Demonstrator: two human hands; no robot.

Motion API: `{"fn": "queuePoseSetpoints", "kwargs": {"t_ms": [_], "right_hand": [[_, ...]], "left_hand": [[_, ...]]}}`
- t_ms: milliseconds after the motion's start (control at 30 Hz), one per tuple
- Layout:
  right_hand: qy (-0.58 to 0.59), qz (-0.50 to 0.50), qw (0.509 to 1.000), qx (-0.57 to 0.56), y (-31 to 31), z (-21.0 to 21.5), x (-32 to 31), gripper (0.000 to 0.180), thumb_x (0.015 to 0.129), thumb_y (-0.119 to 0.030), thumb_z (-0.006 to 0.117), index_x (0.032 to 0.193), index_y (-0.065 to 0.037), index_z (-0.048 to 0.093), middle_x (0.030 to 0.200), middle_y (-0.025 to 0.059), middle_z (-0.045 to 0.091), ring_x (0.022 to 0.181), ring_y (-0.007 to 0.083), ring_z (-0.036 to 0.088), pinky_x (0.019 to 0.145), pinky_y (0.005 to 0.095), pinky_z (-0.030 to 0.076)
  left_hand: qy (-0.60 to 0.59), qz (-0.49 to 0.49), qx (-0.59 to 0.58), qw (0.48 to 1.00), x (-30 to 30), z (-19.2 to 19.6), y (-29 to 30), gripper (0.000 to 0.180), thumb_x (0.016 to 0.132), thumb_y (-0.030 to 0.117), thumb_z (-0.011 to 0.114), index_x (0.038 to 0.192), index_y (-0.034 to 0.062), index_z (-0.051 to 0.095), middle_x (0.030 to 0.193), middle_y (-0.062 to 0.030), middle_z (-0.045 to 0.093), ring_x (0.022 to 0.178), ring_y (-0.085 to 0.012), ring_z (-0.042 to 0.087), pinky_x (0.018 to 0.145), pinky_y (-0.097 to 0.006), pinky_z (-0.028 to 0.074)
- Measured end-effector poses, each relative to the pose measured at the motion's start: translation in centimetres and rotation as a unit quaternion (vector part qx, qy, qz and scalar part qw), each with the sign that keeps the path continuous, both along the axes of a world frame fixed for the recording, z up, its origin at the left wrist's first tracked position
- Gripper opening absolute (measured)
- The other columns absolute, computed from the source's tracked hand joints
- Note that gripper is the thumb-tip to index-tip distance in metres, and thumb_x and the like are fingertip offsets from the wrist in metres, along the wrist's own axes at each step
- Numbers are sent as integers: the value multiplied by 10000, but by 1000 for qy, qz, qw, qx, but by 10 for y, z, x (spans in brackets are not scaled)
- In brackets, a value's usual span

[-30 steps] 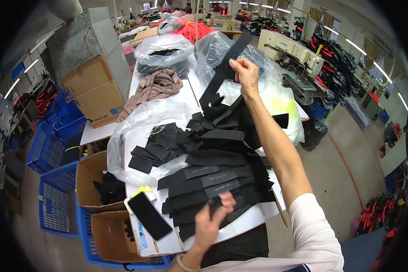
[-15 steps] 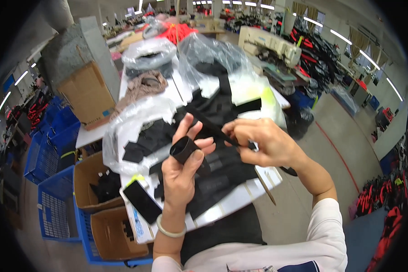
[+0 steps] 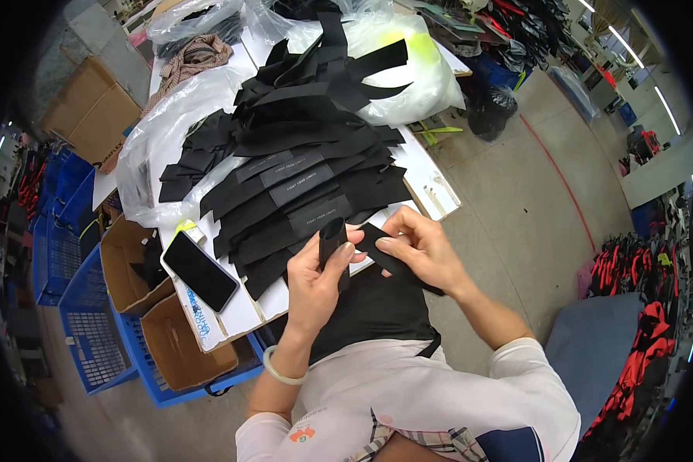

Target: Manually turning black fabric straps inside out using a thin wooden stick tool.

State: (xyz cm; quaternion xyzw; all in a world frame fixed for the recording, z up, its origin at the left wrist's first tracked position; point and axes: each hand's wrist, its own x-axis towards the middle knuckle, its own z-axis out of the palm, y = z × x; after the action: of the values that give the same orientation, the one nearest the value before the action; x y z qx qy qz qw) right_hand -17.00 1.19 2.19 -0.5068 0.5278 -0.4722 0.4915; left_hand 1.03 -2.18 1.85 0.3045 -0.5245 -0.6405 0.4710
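Observation:
Close to my body, my left hand (image 3: 314,279) pinches a black fabric strap bent into a loop (image 3: 332,240), its curved end standing up past the thumb. Just to its right, my right hand (image 3: 425,252) grips a flat black strip (image 3: 379,251) between thumb and fingers; its tail hangs below the hand. Whether loop and strip are one piece, I cannot tell. Beyond both hands, overlapping black straps (image 3: 316,175) lie piled on the white table (image 3: 256,306), some with grey printed patches. Shorter black pieces (image 3: 196,156) rest at the pile's left.
A smartphone (image 3: 200,271) lies at the table's near left corner. Clear plastic bags (image 3: 135,173) and a brown cloth (image 3: 196,58) are farther back. Left of the table stand cardboard boxes (image 3: 179,343) and blue crates (image 3: 92,339). Beyond the right edge is grey floor with a red line (image 3: 562,181).
The view has tilted down. My right hand has come lower and nearer my left hand, bringing the strip beside the loop. Both hands keep hold of the black fabric.

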Motion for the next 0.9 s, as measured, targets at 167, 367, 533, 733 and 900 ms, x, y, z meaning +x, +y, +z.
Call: {"fn": "queuePoseSetpoints", "kwargs": {"t_ms": [167, 367, 533, 733, 900], "right_hand": [[158, -67, 979, -109, -8, -33, 24, 286, 763, -48, 713, 987, -26, 536, 804, 24, 572, 646, 55, 519, 549, 211, 410], [289, -23, 919, -267, -21, -46, 36, 325, 683, -127, 772, 918, -10, 581, 963, 137, 605, 886, 300, 620, 719, 365, 510], [152, -77, 963, -208, -28, -38, 27, 178, 672, -60, 767, 797, 12, 662, 916, 120, 634, 799, 226, 625, 683, 291, 495], [182, -55, 952, -241, -14, -3, 29, 117, 667, -4, 743, 742, 23, 657, 870, 116, 644, 709, 197, 610, 603, 279, 481], [244, -86, 895, -364, -19, -5, 41, 147, 631, 61, 726, 718, 33, 611, 815, 114, 623, 618, 213, 562, 509, 283, 445]], "left_hand": [[-126, 45, -27, 991, 14, -27, -5, 207, 885, 75, 577, 1048, -42, 631, 1010, -79, 646, 841, -109, 593, 772, -241, 486], [-20, 41, 177, 983, 22, -33, -11, 195, 893, 68, 555, 1005, -76, 623, 938, -122, 644, 826, -167, 627, 746, -273, 509], [188, 7, 312, 931, 26, -32, -27, 129, 896, 22, 503, 946, -80, 563, 1073, -240, 589, 1006, -332, 607, 925, -455, 491], [451, 9, 416, 790, 13, -29, -34, 242, 937, 53, 446, 1096, -129, 440, 1198, -270, 507, 1182, -356, 479, 1080, -472, 339], [489, 28, 451, 746, 7, -30, -29, 315, 946, 75, 435, 1162, -151, 400, 1196, -258, 510, 1190, -325, 475, 1094, -429, 330]]}}
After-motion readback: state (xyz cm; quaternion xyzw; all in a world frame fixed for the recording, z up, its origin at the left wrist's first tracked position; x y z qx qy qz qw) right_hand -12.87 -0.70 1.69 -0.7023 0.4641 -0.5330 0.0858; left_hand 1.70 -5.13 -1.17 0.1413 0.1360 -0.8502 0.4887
